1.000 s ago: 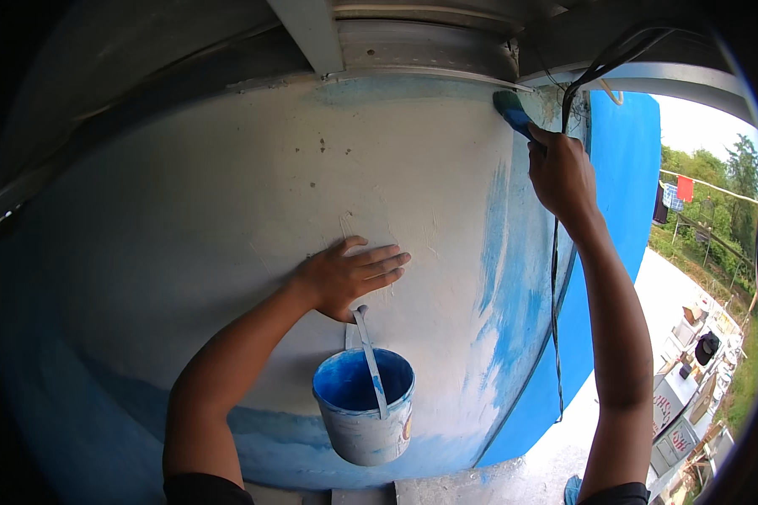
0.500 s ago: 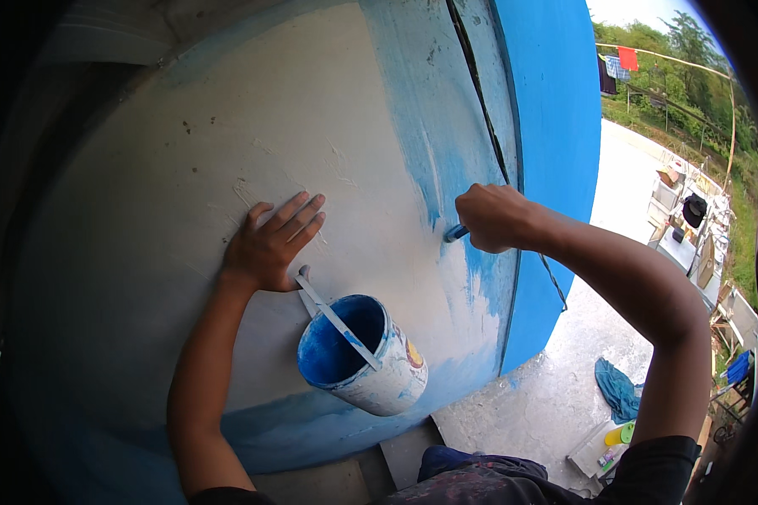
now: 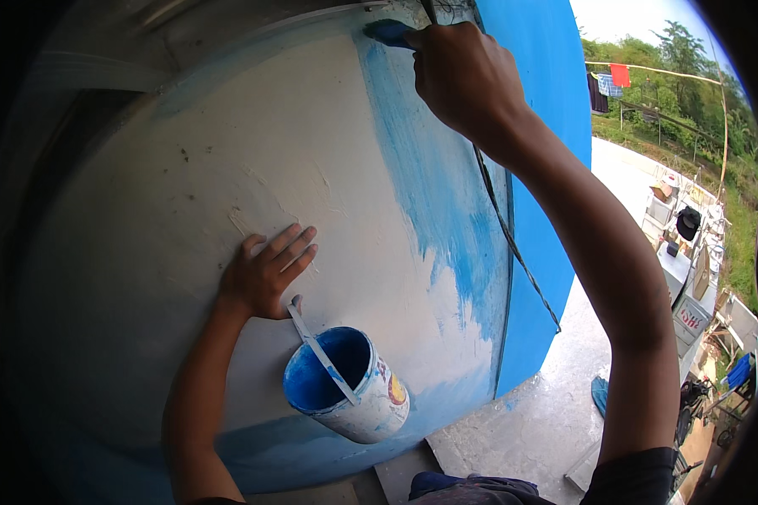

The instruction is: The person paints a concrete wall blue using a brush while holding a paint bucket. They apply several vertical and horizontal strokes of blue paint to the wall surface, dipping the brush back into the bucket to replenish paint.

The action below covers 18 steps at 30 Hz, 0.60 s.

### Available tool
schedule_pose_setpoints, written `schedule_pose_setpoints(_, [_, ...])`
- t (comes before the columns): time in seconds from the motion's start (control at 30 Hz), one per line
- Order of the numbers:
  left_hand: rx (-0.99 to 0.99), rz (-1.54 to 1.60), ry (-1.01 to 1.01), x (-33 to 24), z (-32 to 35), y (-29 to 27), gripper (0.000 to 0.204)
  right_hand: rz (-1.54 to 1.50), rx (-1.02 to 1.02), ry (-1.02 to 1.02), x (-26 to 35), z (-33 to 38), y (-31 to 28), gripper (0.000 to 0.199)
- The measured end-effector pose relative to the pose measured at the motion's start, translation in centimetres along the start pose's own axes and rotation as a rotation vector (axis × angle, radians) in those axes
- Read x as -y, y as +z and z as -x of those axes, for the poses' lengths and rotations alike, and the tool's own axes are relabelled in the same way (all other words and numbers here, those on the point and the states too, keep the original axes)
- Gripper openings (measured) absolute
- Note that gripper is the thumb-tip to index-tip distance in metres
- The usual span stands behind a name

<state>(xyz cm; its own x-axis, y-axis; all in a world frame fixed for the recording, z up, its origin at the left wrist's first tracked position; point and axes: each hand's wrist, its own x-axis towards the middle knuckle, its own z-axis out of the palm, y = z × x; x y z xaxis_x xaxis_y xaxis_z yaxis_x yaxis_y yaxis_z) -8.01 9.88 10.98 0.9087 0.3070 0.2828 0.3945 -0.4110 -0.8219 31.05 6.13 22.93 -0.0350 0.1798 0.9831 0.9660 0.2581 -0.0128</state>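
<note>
I'm watching from afar, and a dark twisted cable (image 3: 509,227) is getting in the way here, hanging over the blue strip and running behind the right hand (image 3: 472,80). That hand is closing firmly around a paintbrush (image 3: 387,33), whose dark bristles are sitting up at the wall's top edge. Lower down, the left hand (image 3: 269,273) is resting on the wall, fingers spreading wide, and the white handle (image 3: 322,358) of a paint bucket (image 3: 362,421) is hanging at its thumb; the bucket is tilting, blue coating its inside. Out right, I'm seeing a red cloth (image 3: 620,76) hanging on a line, a black cap (image 3: 688,223) topping some clutter and a blue cloth (image 3: 599,394) lying on the pale floor (image 3: 514,446).

Now the surface: the wall (image 3: 312,126) is showing off-white, with scratches and dark chips, while streaky blue is covering its right side and fading raggedly downward. A bright blue panel (image 3: 547,168) is bordering it, and dim roofing (image 3: 101,76) is closing in overhead.
</note>
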Motion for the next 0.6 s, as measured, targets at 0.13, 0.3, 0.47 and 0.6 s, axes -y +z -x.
schedule_pose_setpoints(0.13, [-0.010,0.001,0.004,-0.1,1.0,-0.8,0.071,0.150,0.259,-0.099,1.5,7.4,2.6,0.048])
schedule_pose_setpoints(0.3, [-0.058,0.010,0.001,-0.5,0.2,-0.8,0.076,0.154,0.499,-0.103,0.4,23.5,3.8,0.059])
schedule_pose_setpoints(0.47, [-0.049,0.120,-0.064,-1.0,1.1,0.2,0.082,0.056,0.774,-0.021,1.7,38.0,5.2,0.048])
schedule_pose_setpoints(0.6, [-0.046,0.107,-0.043,-0.9,0.0,0.7,0.085,-0.018,1.216,0.076,-0.9,39.3,4.9,0.038])
